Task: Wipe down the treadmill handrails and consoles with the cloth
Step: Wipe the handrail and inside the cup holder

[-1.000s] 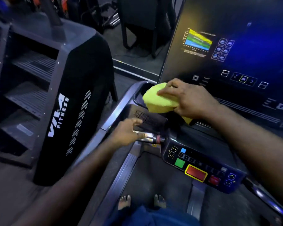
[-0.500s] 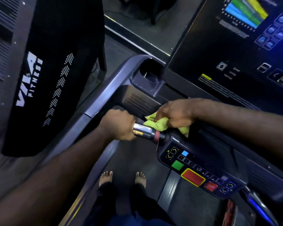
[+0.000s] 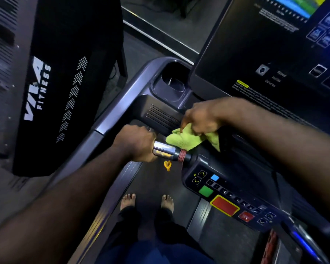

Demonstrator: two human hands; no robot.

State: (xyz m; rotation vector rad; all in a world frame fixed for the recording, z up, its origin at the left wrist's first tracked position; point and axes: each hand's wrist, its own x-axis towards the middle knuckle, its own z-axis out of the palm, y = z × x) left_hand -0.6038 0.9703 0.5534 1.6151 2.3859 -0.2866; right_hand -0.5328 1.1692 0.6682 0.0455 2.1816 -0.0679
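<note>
One yellow-green cloth [image 3: 187, 140] is bunched in the right hand [image 3: 200, 119], whose fingers are closed over it, and is pressed against the console edge just above the chrome handrail grip [image 3: 164, 150]. The left hand [image 3: 136, 142] is wrapped fully around that grip, beside a red cord [image 3: 182, 155] wound on the bar. One control panel [image 3: 229, 197] is seen with one green button [image 3: 205, 191], one large red button [image 3: 224, 205], one smaller red one [image 3: 246, 216] and one blue key [image 3: 215, 177]. One empty cup holder [image 3: 172, 80] sits left of the console screen [image 3: 274, 44], whose small print cannot be read. "VIA FITNESS" is printed on the black machine [image 3: 69, 73] to the left. Two bare feet [image 3: 128, 201] are seen on the belt [image 3: 156, 187].
</note>
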